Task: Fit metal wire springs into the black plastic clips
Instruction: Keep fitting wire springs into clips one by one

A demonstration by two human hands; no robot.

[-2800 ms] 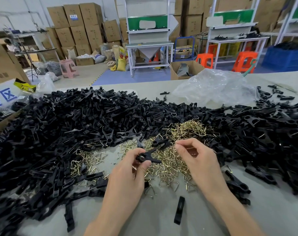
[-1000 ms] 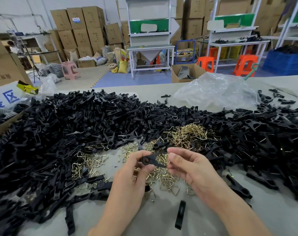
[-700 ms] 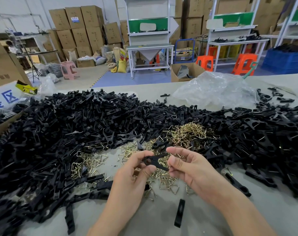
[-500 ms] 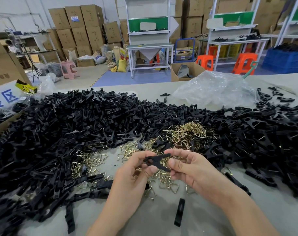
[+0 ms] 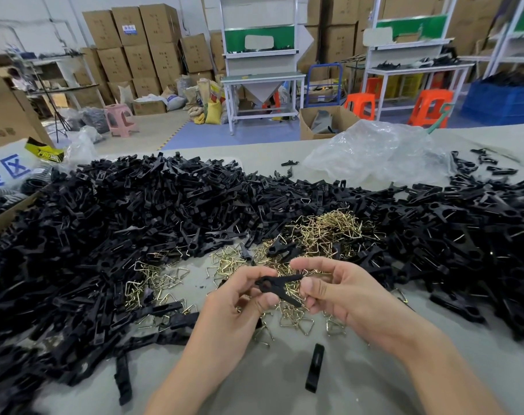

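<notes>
A small black plastic clip piece (image 5: 314, 368) lies alone on the grey surface (image 5: 269, 384), closest to us. Just past it, the left hand (image 5: 233, 310) and right hand (image 5: 344, 295) each pinch one end of a black plastic clip (image 5: 280, 284), above the gold bent-wire springs (image 5: 323, 232). I cannot tell if a spring is in it. The clip could slip and get lost in the big black clip heap (image 5: 135, 220) behind, or a wire could pop out.
</notes>
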